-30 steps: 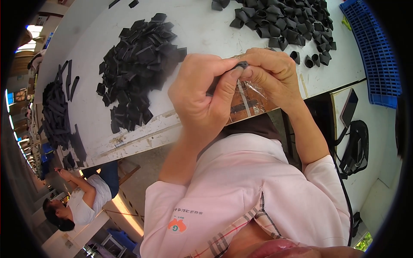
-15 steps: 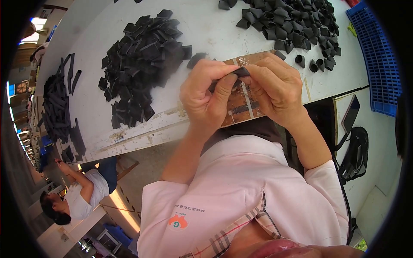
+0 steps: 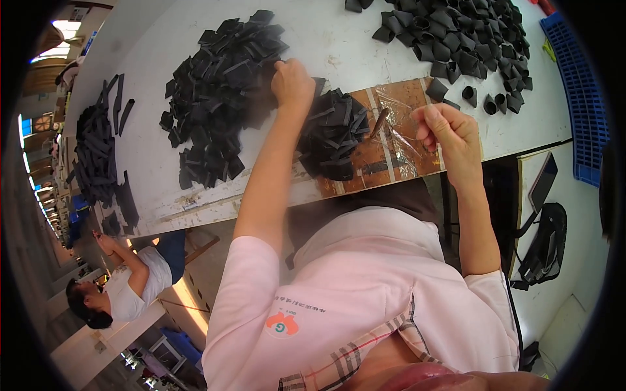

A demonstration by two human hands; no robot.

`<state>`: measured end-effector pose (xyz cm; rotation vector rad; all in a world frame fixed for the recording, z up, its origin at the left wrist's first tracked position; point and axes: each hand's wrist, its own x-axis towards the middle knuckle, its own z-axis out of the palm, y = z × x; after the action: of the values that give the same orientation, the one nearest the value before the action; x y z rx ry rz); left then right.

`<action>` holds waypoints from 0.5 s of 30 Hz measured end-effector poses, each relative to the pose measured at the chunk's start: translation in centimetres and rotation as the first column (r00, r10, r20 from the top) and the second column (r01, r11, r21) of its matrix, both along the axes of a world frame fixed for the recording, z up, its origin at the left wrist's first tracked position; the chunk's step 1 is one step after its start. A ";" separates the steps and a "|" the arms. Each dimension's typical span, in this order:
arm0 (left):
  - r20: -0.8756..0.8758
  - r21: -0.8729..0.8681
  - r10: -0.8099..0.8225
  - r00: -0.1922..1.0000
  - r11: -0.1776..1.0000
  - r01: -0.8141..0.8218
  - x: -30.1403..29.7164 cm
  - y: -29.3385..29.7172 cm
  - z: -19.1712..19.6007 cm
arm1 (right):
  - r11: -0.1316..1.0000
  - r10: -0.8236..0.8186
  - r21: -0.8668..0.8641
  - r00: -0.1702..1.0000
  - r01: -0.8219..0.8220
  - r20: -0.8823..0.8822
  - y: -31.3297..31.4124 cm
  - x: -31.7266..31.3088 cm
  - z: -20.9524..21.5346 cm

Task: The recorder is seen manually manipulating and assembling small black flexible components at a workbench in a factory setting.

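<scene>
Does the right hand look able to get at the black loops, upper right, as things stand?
Probably yes: the right hand is close to the near edge of the black loops, and nothing visible blocks the way.

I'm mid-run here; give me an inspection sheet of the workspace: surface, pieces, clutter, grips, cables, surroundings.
Surface: white tabletop, scuffed along its near edge; brown board bears pale strips.
Pieces: large pile of flat black pieces; smaller black pile on the board's left; open, looped black pieces upper right; long black strips far left.
Clutter: clear film on the board.
Grips: left grip at the large pile's right edge, fingertips hidden; right grip near the board's right end, fingers curled, contents unclear.
Cables: dark cord or strap at right, unclear which.
Surroundings: blue crate right; another person lower left.
</scene>
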<state>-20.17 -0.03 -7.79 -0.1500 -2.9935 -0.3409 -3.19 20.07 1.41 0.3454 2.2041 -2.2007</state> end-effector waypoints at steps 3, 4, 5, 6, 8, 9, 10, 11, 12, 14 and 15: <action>-0.006 -0.105 -0.068 0.998 0.992 0.067 0.0 -0.3 0.5 | 0.998 0.062 0.011 0.997 -0.062 0.037 -1.3 1.0 -0.1; -0.012 -0.108 -0.068 0.998 0.992 0.066 0.3 -0.6 0.9 | 0.994 0.096 0.052 0.995 -0.098 0.038 -1.8 1.3 -0.1; -0.110 0.030 -0.098 0.989 0.994 0.102 1.0 -1.4 1.4 | 0.992 0.112 0.060 0.994 -0.112 -0.006 -2.3 1.7 -0.2; -0.206 0.164 -0.118 0.972 0.975 0.153 1.7 -2.2 1.9 | 0.992 0.112 0.057 0.994 -0.111 -0.007 -2.8 1.9 0.0; -0.072 0.610 -0.051 0.996 0.788 0.084 3.5 -3.5 3.9 | 0.945 0.234 0.264 0.964 -0.195 -0.129 -3.6 2.3 0.7; 0.100 0.828 -0.101 0.990 0.560 -0.027 4.9 -4.5 5.5 | 0.916 0.287 0.339 0.941 -0.216 -0.176 -4.0 2.4 1.4; 0.176 0.899 -0.226 0.958 0.434 -0.062 6.4 -4.7 7.9 | 0.915 0.285 0.342 0.944 -0.215 -0.168 -4.4 2.5 1.5; 0.211 0.949 -0.315 0.925 0.292 -0.117 7.9 -3.9 9.5 | 0.908 0.246 0.397 0.939 -0.136 -0.241 -4.5 2.7 1.6; 0.233 0.971 -0.392 0.890 0.150 -0.188 9.1 -3.6 10.6 | 0.894 0.225 0.443 0.923 -0.068 -0.313 -4.9 2.6 1.5; 0.287 0.958 -0.505 0.814 0.151 -0.244 11.1 -3.4 11.8 | 0.930 0.153 0.367 0.927 -0.018 -0.342 -5.9 2.2 1.6; 0.326 0.943 -0.609 0.723 0.160 -0.291 12.1 -3.4 12.0 | 0.934 0.160 0.355 0.925 -0.029 -0.345 -6.2 2.1 1.9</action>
<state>-8.08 -3.42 4.25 -0.2749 -2.3853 -2.8518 -1.14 13.83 3.30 -0.1998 2.7378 -1.9515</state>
